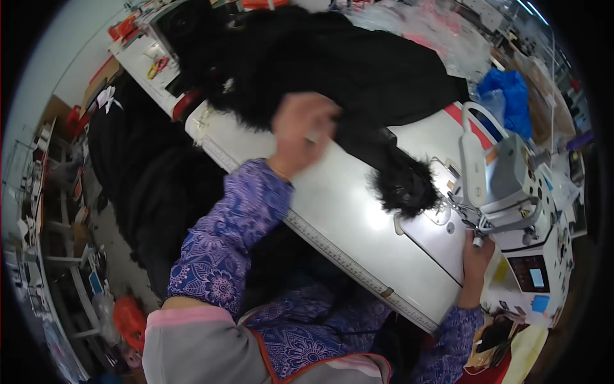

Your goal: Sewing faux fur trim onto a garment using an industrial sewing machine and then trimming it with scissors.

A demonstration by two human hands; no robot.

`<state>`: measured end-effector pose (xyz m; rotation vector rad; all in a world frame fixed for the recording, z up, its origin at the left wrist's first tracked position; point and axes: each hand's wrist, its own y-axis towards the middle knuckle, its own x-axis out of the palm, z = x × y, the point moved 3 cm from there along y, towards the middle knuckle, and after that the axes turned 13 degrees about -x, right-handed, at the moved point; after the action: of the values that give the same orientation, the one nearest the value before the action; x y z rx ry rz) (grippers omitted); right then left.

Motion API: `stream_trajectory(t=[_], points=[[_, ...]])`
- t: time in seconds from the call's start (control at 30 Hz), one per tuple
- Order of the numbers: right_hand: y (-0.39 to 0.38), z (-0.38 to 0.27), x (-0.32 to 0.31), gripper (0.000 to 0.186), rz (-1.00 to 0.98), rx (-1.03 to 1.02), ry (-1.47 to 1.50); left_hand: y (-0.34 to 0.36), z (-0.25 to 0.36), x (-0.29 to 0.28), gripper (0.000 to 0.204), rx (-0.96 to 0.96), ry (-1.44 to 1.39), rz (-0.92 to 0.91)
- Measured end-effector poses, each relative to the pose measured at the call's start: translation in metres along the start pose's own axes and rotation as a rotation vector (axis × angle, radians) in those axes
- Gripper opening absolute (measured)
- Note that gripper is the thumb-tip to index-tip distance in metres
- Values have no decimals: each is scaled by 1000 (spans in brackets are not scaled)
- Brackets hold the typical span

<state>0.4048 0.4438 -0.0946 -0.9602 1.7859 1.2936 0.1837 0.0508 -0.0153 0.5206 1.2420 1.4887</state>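
Now the black furry trim (pixel 407 187) lies right of the blurred left hand (pixel 306 131), toward the right hand (pixel 477 257), both grips unclear.

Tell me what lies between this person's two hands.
In the head view, the furry end of the black cloth lies between the left hand and right hand, with white work surface showing around it.

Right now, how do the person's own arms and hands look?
The left sleeve cover is blue-purple with pale floral patterns; above it, a grey sleeve has a pink edge. The right sleeve is similarly patterned. The left hand, blurred, and right hand appear ungloved.
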Motion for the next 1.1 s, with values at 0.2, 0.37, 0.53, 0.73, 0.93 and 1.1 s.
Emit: stream_trajectory(t=[0.2, 0.37, 0.53, 0.73, 0.93, 1.1], points=[[-16, -53, -25, 16, -56, -233, -41, -28, -195, -107, 29, -236, 595, -37], [-41, -76, -34, 13, -15, -195, -16, -32, -220, -111, 33, -498, 767, -481], [-54, -96, -46, 13, 33, -247, 40, -17, -228, -196, 19, -719, 203, 355], [-67, -150, -44, 20, 62, -395, 283, -33, -46, -109, 6, -435, 163, -353], [-52, -228, -16, 42, -253, -383, 567, -112, 128, -28, 24, -288, -428, -942], [-81, -185, -20, 21, -145, -307, 606, -127, 160, -2, 22, -425, -486, -1049]])
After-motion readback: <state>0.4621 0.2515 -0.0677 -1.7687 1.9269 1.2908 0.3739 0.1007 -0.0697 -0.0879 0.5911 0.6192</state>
